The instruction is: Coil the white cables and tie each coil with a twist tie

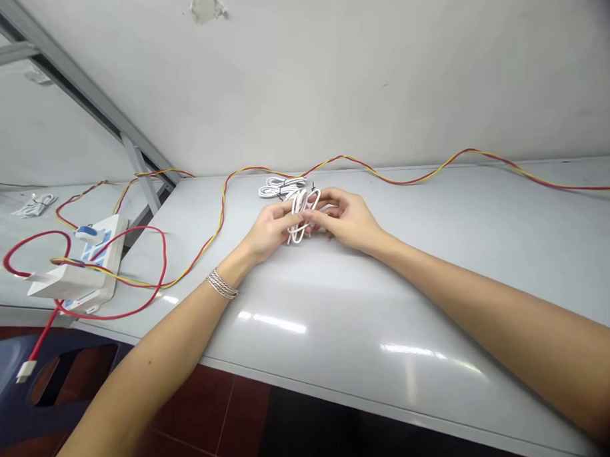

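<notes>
A coiled white cable [297, 217] is held up between my two hands, above the grey shelf [342, 303]. My left hand [271, 231] pinches the coil from its left side, a silver bracelet on that wrist. From the right, my right hand [348, 220] grips the same coil with thumb and fingers. A dark twist tie shows at the top of the coil. Just behind my fingers lies another white cable bundle [276, 186], flat on the shelf and bound with a dark tie. My fingers partly hide both bundles.
A white power strip [114, 255] with a white charger [67, 282] and a red cable [164, 257] sits at left. A red-yellow twisted wire [416, 183] runs along the wall. Another white cable bundle [34, 206] lies far left. A blue chair [4, 378] stands below.
</notes>
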The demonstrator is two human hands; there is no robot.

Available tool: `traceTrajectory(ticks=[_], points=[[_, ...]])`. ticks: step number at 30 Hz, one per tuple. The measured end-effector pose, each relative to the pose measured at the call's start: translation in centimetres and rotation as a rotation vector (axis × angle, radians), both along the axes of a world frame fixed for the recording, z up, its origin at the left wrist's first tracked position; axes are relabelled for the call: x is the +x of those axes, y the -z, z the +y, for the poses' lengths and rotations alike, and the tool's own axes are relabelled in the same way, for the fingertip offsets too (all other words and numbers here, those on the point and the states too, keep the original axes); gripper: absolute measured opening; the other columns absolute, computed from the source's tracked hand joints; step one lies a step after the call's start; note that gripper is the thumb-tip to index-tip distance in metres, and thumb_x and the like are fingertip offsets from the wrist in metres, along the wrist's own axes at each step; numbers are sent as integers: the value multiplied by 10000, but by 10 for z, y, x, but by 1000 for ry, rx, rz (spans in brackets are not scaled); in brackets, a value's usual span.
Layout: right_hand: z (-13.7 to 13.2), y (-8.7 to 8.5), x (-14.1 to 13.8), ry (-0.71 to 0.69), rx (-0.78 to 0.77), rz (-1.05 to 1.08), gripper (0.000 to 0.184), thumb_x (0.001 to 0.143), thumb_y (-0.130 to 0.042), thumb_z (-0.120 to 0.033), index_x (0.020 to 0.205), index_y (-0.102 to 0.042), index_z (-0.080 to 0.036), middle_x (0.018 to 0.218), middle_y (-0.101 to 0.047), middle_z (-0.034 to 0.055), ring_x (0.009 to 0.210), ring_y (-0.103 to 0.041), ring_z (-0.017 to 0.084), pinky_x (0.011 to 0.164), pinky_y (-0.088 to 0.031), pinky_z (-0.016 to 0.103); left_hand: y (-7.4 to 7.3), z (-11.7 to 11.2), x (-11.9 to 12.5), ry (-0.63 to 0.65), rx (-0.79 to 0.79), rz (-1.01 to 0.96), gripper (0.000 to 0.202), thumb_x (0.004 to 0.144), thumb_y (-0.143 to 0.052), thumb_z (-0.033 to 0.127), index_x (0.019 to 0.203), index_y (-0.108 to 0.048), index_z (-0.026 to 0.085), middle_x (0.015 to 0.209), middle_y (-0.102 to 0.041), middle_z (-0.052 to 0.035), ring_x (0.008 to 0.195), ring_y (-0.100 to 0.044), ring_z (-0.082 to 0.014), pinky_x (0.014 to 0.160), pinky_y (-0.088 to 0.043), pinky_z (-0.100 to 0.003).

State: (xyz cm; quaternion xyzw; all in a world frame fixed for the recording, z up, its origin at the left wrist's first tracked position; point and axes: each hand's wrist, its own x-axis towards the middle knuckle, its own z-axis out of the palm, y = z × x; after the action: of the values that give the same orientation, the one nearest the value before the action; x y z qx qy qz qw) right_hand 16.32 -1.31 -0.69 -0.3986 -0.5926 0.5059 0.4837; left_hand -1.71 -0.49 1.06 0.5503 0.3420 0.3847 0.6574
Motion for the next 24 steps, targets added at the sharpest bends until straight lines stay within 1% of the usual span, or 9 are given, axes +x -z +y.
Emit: traceTrajectory(ticks=[4,7,9,12,15,18,20,22,24], points=[[4,0,1,28,-71,76,268,812,-781,-273,1016,-645,-166,770,-681,13,586,-669,144,471,-513,235,3,2,-3,74,38,10,329,773,-804,391,1028,-767,187,956,-729,-69,826,-666,-182,806,-539,-328],[8,1,3,82,-116,151,381,712,-857,-223,1016,-635,-162,801,-688,11,593,-663,139,542,-565,266,7,5,-4,55,249,131,340,798,-790,450,1009,-791,183,1072,-753,-101,1025,-670,-245,970,-522,-382],[9,1,5,97,-140,187,469,658,-896,-214,1040,-629,-160,840,-707,21,654,-689,156,634,-603,303,8,6,-4,3,401,245,335,806,-784,449,991,-807,170,1072,-768,-111,1104,-651,-270,1025,-496,-393],[10,0,7,64,-166,207,442,688,-870,-200,1065,-643,-162,880,-731,41,755,-716,176,754,-610,331,10,6,-4,-54,490,336,325,855,-732,408,1064,-812,172,1072,-778,-111,1075,-658,-267,1003,-501,-396],[10,-1,8,20,-178,201,404,693,-836,-159,1058,-662,-164,911,-743,52,804,-718,183,810,-604,340,13,8,-5,-47,483,371,352,871,-704,373,1141,-796,168,1114,-772,-116,1059,-669,-263,967,-513,-387],[10,-1,9,-43,-172,198,460,660,-845,-168,1084,-666,-163,966,-744,64,883,-719,210,875,-596,377,17,10,-6,-59,478,372,360,866,-711,387,1127,-796,154,1114,-771,-115,1045,-677,-268,950,-517,-377],[11,1,10,-65,-144,186,491,659,-853,-197,1110,-660,-176,993,-736,63,930,-711,229,915,-584,402,20,12,-6,-69,522,388,354,880,-697,389,1135,-792,163,1100,-770,-106,1031,-673,-261,940,-516,-375],[11,4,10,-88,-107,159,525,691,-846,-233,1172,-639,-204,1026,-722,58,960,-699,235,938,-573,411,23,11,-5,-92,596,457,355,903,-669,381,1177,-775,181,1041,-762,-97,964,-662,-238,891,-521,-372],[11,7,10,-119,-37,72,609,757,-819,-290,1311,-575,-221,1051,-703,57,993,-681,234,960,-558,416,25,9,-2,-118,692,561,293,923,-644,352,1118,-782,182,960,-735,-92,881,-643,-214,832,-524,-366]])
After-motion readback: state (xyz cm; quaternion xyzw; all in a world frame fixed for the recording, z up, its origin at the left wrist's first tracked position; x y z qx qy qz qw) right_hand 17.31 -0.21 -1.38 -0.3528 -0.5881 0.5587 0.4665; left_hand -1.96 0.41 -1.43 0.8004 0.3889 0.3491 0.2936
